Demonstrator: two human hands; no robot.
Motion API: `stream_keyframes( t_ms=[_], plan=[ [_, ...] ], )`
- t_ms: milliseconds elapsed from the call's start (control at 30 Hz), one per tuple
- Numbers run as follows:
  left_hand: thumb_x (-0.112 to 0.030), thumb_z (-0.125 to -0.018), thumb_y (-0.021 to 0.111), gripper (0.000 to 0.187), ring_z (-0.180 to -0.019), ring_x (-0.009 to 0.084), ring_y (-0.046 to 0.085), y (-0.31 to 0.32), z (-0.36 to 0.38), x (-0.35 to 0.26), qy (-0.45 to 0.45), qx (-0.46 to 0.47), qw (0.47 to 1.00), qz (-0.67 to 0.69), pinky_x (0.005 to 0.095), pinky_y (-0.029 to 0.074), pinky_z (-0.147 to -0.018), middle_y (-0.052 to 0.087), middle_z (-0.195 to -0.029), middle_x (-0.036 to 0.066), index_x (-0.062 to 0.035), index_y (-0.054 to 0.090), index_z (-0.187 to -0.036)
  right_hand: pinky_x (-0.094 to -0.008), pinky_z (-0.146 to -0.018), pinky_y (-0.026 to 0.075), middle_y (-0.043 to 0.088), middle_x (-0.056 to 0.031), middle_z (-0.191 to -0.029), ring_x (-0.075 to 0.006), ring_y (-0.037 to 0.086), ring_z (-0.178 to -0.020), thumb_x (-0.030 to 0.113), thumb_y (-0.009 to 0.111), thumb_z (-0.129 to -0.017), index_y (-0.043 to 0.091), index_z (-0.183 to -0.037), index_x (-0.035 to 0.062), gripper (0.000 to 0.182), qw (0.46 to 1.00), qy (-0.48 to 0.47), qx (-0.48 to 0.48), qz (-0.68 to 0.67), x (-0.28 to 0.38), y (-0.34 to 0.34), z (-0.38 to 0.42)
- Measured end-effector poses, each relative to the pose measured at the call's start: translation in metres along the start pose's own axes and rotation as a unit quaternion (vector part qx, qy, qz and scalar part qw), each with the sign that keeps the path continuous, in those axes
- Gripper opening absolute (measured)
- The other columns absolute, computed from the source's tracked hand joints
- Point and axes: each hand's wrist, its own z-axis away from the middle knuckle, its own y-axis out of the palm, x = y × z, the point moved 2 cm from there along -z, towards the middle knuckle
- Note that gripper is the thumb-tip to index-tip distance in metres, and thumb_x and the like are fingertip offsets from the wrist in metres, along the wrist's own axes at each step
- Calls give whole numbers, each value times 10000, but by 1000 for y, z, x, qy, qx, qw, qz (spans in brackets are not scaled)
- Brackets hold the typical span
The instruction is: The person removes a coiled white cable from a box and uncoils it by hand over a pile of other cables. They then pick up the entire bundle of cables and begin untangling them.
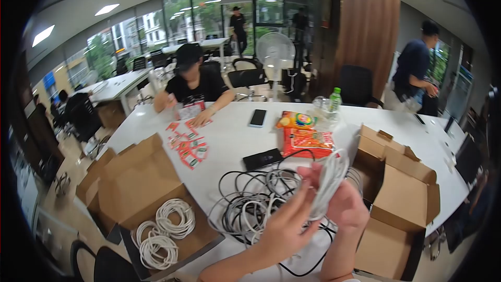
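Note:
A coiled white cable [332,180] is held up between my two hands, over the right part of a loose tangle of black and white cables [245,201]. My left hand [289,224] has its fingers closed against the coil's left side. Around the lower right of the coil, my right hand [347,206] is wrapped. To the left, an open cardboard box [201,230] holds coiled white cables [175,218]. Another open cardboard box [389,240] stands at the right, its visible inside bare.
Across the white table [235,151] a person sits handling red and white packets [190,149]. Two phones [257,118], snack bags [308,142] and a green-capped bottle [335,98] lie or stand beyond the tangle. Another person stands at the right; a fan [275,49] stands behind.

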Motion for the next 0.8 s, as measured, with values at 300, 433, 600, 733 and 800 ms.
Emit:
stream_keyframes(
  t_ms=[300, 433, 600, 733, 800],
  plan=[
    [-256, -828, 689, 709, -1256, 499, 423, 7, 8, -15, 68, 109, 980, -152, 448, 447, -996, 271, -1440, 355, 161, 381, -1312, -387, -874, 482, 590, -80, -953, -197, 587, -875, 50, 557, -931, 511, -1142, 12, 219, 943, -89, -308, 86, -8, -5, 0],
    [-211, -814, 651, 573, -1245, 386, 486, 6, 10, -29, 185, 98, 973, -95, 412, 433, -1018, 438, -1361, 295, 129, 497, -1249, -358, -826, 470, 545, -59, -922, -164, 529, -799, 84, 544, -949, 486, -1156, 26, 223, 936, -110, -316, 105, -7, -1, -2],
    [-118, -821, 632, 449, -1146, 321, 581, 6, 16, -27, 268, 69, 958, -68, 378, 496, -937, 538, -1268, 206, 75, 554, -1219, -358, -828, 474, 525, -59, -926, -158, 527, -818, 101, 527, -957, 477, -1171, 27, 232, 957, -101, -257, 88, -2, -9, 1],
    [-124, -801, 665, 491, -1037, 290, 612, 4, 8, -38, 203, 121, 964, -126, 364, 520, -867, 563, -1222, 198, 71, 545, -1235, -327, -775, 468, 525, -52, -907, -140, 514, -809, 93, 527, -952, 484, -1165, 22, 229, 950, -88, -277, 115, -4, -7, -2],
    [-140, -833, 627, 439, -1045, 280, 622, 2, 11, -43, 145, 128, 970, -148, 293, 538, -775, 501, -1328, 199, 25, 563, -1236, -306, -734, 448, 525, -50, -903, -129, 500, -783, 74, 523, -944, 495, -1146, 18, 211, 935, -106, -312, 129, -3, -16, 1]
  ],
)
